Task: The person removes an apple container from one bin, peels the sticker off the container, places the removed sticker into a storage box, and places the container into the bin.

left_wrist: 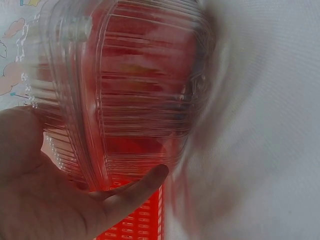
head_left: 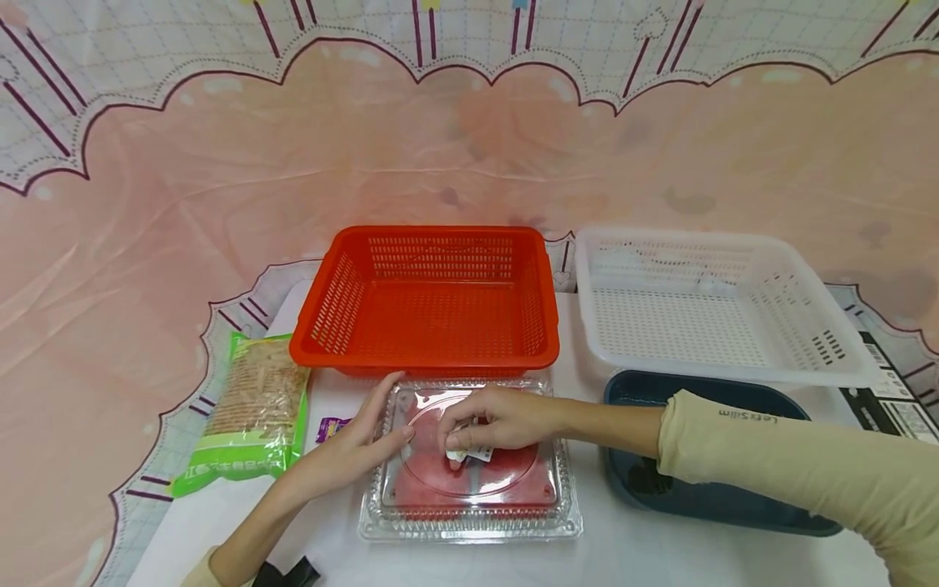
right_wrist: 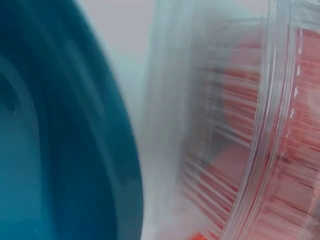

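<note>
A clear plastic clamshell box [head_left: 469,530] with red contents sits in the middle of the white tabletop. My left hand [head_left: 352,448] steadies its left side, thumb over the lid and fingers stretched along the side wall. In the left wrist view, a straight finger [left_wrist: 145,187] lies against the ribbed wall of the box. Over the lid, my right hand [head_left: 499,417] pinches a small white printed piece [head_left: 480,453] between thumb and curled fingers; most of that piece is hidden. The right wrist view shows the ribbed box side [right_wrist: 235,100] but no fingers.
Behind the box stands a red basket [head_left: 440,326], with a white basket [head_left: 675,326] to its right. A dark blue basin [head_left: 734,509] lies under the right forearm. On the left are a green-edged bag [head_left: 257,408] and a small purple packet [head_left: 332,428].
</note>
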`<state>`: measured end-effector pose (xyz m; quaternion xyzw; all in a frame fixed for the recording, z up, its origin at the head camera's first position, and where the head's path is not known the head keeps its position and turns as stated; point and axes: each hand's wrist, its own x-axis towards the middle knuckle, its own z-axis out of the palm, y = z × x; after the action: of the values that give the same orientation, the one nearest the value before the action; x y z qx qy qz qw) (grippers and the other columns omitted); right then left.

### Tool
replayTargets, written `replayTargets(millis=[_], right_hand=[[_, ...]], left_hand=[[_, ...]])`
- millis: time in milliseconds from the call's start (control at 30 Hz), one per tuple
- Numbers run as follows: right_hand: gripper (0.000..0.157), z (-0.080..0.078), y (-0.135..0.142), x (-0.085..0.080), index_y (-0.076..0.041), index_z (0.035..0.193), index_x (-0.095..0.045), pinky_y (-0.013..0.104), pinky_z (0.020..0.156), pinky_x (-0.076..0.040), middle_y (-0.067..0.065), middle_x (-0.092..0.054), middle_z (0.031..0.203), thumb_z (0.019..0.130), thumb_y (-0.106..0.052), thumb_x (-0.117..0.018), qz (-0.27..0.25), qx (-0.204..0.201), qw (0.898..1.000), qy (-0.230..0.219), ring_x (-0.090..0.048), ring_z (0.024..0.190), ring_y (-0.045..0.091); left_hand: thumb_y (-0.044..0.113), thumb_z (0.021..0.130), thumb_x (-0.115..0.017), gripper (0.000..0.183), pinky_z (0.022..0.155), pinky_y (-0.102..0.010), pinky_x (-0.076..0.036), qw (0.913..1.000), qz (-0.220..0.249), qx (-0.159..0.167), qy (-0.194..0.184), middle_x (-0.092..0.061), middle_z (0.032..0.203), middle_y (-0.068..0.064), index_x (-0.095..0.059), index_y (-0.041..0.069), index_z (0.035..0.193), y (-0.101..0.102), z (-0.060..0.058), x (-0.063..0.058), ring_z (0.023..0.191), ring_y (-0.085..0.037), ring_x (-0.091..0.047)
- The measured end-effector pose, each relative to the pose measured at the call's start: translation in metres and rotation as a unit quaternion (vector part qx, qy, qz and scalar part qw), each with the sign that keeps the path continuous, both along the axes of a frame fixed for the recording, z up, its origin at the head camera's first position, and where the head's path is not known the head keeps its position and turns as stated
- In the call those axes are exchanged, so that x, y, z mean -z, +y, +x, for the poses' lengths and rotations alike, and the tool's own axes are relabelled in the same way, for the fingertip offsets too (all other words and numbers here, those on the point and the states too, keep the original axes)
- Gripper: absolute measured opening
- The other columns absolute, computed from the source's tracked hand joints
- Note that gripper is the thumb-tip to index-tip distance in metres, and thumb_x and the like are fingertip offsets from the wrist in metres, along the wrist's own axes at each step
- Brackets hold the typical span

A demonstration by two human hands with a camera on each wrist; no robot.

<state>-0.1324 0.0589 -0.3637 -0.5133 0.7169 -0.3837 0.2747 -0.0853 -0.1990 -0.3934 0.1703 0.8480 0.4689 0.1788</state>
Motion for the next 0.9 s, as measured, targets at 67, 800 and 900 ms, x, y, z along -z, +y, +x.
replayTargets(millis=[67,800,900], right_hand=[[0.016,0.002,0.0,0.0,-0.012,0.103,-0.067,0.019,0.084,-0.052,0.0,-0.071,0.089,0.1,-0.019,-0.054,-0.004,-0.008,1.0,-0.015,-0.057,0.085,-0.002],[0.016,0.001,0.005,-0.009,-0.01,0.107,-0.065,0.019,0.084,-0.049,0.002,-0.065,0.097,0.098,-0.019,-0.056,0.011,0.015,0.998,-0.063,-0.053,0.09,0.002],[0.015,0.002,0.009,-0.015,-0.011,0.106,-0.066,0.018,0.08,-0.049,0.001,-0.065,0.094,0.098,-0.021,-0.057,0.021,0.014,0.998,-0.058,-0.052,0.087,0.002]], left_hand=[[0.038,0.099,-0.052,0.076,0.113,-0.072,-0.013,1.0,-0.001,0.0,-0.003,-0.003,0.163,-0.015,-0.004,0.022,0.155,0.0,0.0,0.001,0.15,-0.041,-0.003],[0.036,0.098,-0.054,0.077,0.114,-0.071,-0.012,0.9999,0.003,-0.002,-0.011,-0.004,0.163,-0.013,-0.004,0.022,0.156,0.0,-0.002,0.0,0.151,-0.04,-0.003],[0.037,0.098,-0.054,0.078,0.114,-0.071,-0.012,0.9999,0.002,-0.004,-0.012,-0.004,0.163,-0.014,-0.005,0.022,0.156,-0.001,-0.002,0.0,0.15,-0.04,-0.003]])
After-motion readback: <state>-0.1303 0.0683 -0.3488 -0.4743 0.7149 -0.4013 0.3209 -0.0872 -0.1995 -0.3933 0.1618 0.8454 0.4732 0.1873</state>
